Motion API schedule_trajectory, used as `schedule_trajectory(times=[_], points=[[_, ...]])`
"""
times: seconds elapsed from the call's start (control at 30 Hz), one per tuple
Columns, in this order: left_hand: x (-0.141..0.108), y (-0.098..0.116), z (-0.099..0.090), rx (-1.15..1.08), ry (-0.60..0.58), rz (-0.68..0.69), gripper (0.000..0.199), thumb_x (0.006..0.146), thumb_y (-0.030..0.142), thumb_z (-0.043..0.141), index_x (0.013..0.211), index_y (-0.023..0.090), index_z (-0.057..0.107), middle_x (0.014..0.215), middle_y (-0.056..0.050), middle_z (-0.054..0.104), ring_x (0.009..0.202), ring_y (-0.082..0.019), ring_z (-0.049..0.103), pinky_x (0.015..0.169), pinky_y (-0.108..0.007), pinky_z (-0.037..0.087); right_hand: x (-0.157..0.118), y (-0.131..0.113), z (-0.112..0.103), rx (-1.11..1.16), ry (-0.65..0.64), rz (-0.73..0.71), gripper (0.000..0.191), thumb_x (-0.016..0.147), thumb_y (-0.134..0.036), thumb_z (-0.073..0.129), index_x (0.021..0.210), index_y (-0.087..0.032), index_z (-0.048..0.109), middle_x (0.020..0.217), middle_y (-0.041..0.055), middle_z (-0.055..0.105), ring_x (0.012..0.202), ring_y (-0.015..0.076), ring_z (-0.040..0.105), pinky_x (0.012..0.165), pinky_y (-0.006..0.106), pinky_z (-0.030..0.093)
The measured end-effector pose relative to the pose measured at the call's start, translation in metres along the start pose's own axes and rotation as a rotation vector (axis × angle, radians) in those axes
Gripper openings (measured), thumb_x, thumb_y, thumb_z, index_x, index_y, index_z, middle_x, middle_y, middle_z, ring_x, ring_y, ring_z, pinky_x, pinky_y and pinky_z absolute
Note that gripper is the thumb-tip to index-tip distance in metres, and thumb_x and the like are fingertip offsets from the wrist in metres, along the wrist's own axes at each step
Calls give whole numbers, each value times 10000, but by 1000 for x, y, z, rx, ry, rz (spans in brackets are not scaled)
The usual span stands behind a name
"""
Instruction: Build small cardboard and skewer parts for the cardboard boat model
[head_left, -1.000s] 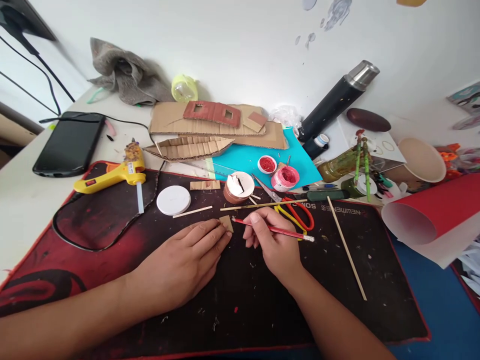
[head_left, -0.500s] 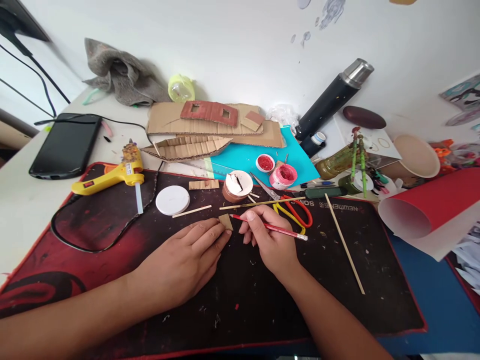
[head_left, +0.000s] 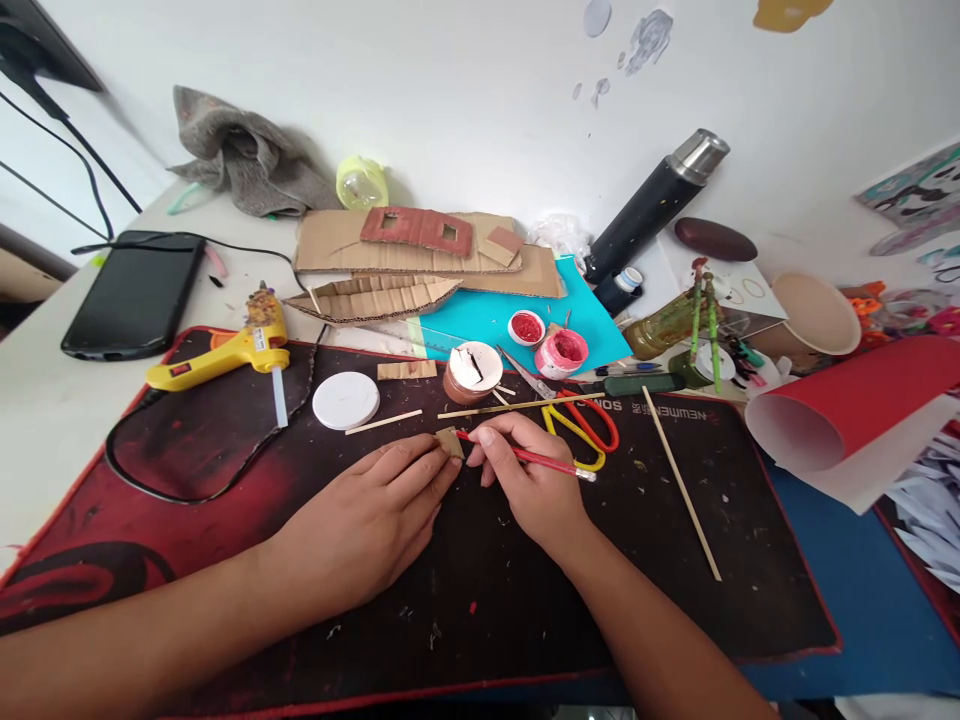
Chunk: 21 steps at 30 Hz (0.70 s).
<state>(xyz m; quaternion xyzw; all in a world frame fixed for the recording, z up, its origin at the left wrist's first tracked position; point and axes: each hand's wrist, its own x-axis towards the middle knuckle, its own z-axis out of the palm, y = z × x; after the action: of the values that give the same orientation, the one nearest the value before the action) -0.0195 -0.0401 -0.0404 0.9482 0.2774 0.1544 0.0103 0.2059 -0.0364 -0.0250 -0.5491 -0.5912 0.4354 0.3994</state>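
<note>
My left hand point(head_left: 386, 515), fingers together, grips a small piece of cardboard point(head_left: 450, 441) low over the black mat. A red pencil point(head_left: 536, 459) with a white eraser end is pinched in my right hand point(head_left: 536, 490). Its tip points left and is at the cardboard's right edge; whether it touches is too small to tell. Just beyond my hands lie a long thin wooden stick point(head_left: 517, 406) and an open jar of brown paint point(head_left: 459, 386) with white on top. Scissors point(head_left: 581, 432) with red and yellow handles rest close to my right hand.
A yellow glue gun point(head_left: 225, 355) and white lid point(head_left: 346, 400) are at left. Behind stand a cardboard boat hull point(head_left: 375, 297) and a red-painted cardboard piece point(head_left: 416, 230). Pink paint point(head_left: 561, 354), a black flask point(head_left: 637, 215) and another stick point(head_left: 681, 482) are at right.
My right hand has moved slightly left, bringing the pencil tip closer to the cardboard. My left hand stays nearly in place. The view has shifted a little.
</note>
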Motion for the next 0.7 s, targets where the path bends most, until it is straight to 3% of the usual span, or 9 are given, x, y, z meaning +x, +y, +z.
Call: schedule_trajectory(times=[0.7], points=[[1,0,-2,13,-17,4,434,1055,217,480,1423,74,661,1375,-147,711,1330,-321,600,1143,-443,530,1,0,1,-13,-14,-1,213,1058,-342,614,914,-222,715,795,2,775,584,128,674,600,252,525]])
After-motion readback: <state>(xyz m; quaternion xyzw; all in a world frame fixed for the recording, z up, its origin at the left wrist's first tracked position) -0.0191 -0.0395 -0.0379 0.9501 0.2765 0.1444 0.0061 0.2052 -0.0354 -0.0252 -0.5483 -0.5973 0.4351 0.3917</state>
